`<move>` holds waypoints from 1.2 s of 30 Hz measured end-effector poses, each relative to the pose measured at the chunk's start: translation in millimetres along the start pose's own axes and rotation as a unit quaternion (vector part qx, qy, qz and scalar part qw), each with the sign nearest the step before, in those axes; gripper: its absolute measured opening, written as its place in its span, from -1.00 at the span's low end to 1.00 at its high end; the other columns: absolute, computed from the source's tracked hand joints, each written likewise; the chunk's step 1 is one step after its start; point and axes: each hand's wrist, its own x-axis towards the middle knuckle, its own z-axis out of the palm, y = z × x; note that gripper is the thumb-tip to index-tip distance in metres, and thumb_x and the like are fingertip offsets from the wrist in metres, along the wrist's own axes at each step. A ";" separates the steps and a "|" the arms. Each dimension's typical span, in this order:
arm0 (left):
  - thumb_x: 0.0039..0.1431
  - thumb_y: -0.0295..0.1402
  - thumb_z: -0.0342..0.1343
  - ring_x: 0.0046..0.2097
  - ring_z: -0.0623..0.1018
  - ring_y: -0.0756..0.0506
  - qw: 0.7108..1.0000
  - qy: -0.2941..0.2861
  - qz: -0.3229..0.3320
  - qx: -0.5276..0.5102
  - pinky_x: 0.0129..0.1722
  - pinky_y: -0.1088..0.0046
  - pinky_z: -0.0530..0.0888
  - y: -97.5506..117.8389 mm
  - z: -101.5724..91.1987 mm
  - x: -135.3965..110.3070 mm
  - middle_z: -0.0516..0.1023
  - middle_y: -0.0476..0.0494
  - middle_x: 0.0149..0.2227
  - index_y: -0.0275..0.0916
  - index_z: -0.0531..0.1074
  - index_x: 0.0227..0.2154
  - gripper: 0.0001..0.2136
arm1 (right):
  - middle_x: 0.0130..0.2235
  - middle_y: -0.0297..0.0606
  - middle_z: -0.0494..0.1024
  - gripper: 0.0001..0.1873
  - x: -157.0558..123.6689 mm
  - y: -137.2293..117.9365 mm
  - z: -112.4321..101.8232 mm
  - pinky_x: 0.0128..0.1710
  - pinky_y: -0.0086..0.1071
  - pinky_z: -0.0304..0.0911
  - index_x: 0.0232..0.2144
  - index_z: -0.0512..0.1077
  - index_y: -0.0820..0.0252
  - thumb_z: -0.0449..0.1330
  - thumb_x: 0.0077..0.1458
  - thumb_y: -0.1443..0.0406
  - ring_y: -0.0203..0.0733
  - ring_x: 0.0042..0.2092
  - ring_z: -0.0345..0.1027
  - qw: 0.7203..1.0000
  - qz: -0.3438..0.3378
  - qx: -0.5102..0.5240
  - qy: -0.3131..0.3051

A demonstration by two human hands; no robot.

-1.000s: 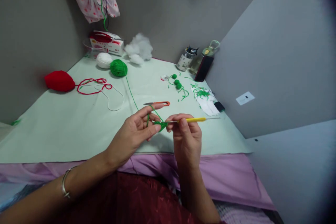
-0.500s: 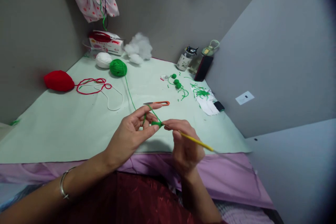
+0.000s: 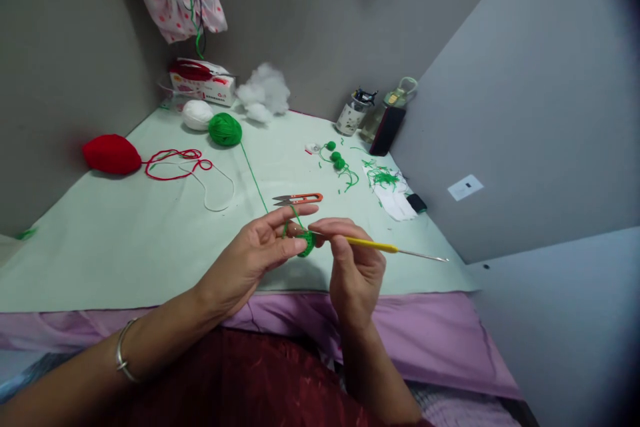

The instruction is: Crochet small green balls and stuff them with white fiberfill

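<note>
My left hand (image 3: 255, 255) pinches a small green crochet piece (image 3: 307, 243) between thumb and fingers, with the green strand running over its forefinger. That strand leads back across the table to a green yarn ball (image 3: 225, 129). My right hand (image 3: 353, 259) is closed on a yellow-handled crochet hook (image 3: 380, 247), whose tip sits at the green piece. Both hands hover just above the near edge of the pale green table (image 3: 125, 240).
Orange thread snips (image 3: 299, 199) lie just beyond my hands. A red yarn ball (image 3: 111, 154) with loose red and white strands, a white ball (image 3: 197, 114), white stuffing (image 3: 265, 91), small green balls (image 3: 337, 159), green scraps (image 3: 384, 177), a jar (image 3: 353, 113) and a bottle (image 3: 395, 103) stand farther back.
My right hand has swung the hook's handle from level to pointing down-right and back nearly level. The green piece has turned slightly in my left fingers.
</note>
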 end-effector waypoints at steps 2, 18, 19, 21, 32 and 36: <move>0.20 -0.39 0.36 -0.23 0.44 0.02 1.000 -0.004 0.015 0.023 -0.17 0.55 0.36 -1.7 -0.2 -0.3 0.54 -0.01 -0.28 -0.04 0.62 0.08 -0.62 | -0.26 -0.31 0.64 -0.81 -1.4 1.6 1.0 -0.27 -0.32 0.38 -0.20 0.63 0.05 0.19 0.35 0.34 -0.26 -0.27 0.45 1.000 0.014 -0.004 0.001; 0.12 -0.32 0.42 -0.32 0.33 -0.01 0.995 0.038 0.047 0.079 -0.49 0.57 0.26 1.8 2.2 0.8 0.48 -0.05 -0.30 -0.09 0.62 0.06 -0.60 | -0.24 -0.30 0.61 -0.77 -5.6 -4.8 -2.5 -0.29 -0.30 0.50 -0.17 0.60 0.06 0.13 0.39 0.33 -0.25 -0.29 0.56 0.999 0.013 0.034 0.029; 0.12 -0.32 0.42 -0.33 0.33 0.00 0.995 0.042 0.046 0.080 -0.49 0.57 0.26 1.6 2.2 1.0 0.48 -0.04 -0.30 -0.09 0.62 0.05 -0.60 | -0.25 -0.30 0.61 -0.77 -6.7 -4.7 -2.4 -0.28 -0.29 0.50 -0.16 0.60 0.05 0.12 0.39 0.33 -0.24 -0.28 0.55 0.999 0.000 0.019 0.030; 0.11 -0.32 0.42 -0.36 0.30 0.01 0.994 0.048 0.045 0.084 -0.49 0.56 0.25 0.9 1.6 1.5 0.47 -0.03 -0.31 -0.10 0.63 0.04 -0.60 | -0.25 -0.29 0.62 -0.76 -9.1 -4.7 -2.7 -0.27 -0.25 0.51 -0.14 0.59 0.04 0.12 0.39 0.36 -0.21 -0.25 0.55 0.999 -0.031 -0.020 0.027; 0.18 -0.33 0.38 -0.40 0.29 0.04 0.989 0.046 0.055 0.131 -0.46 0.54 0.25 -1.3 -2.7 -0.3 0.43 0.00 -0.34 -0.12 0.62 0.00 -0.68 | -0.32 -0.30 0.62 -0.76 -6.7 -8.9 -7.8 -0.30 -0.25 0.51 -0.22 0.57 0.09 0.10 0.40 0.34 -0.21 -0.32 0.55 0.999 -0.016 -0.027 0.030; 0.20 -0.31 0.36 -0.41 0.28 0.04 0.990 0.037 0.049 0.128 -0.48 0.54 0.25 -2.5 -2.8 0.3 0.43 -0.01 -0.31 -0.13 0.63 0.00 -0.70 | -0.25 -0.26 0.63 -0.76 -7.2 -9.4 -5.6 -0.23 -0.17 0.54 -0.16 0.59 0.04 0.12 0.37 0.38 -0.13 -0.18 0.55 0.989 -0.085 -0.094 0.072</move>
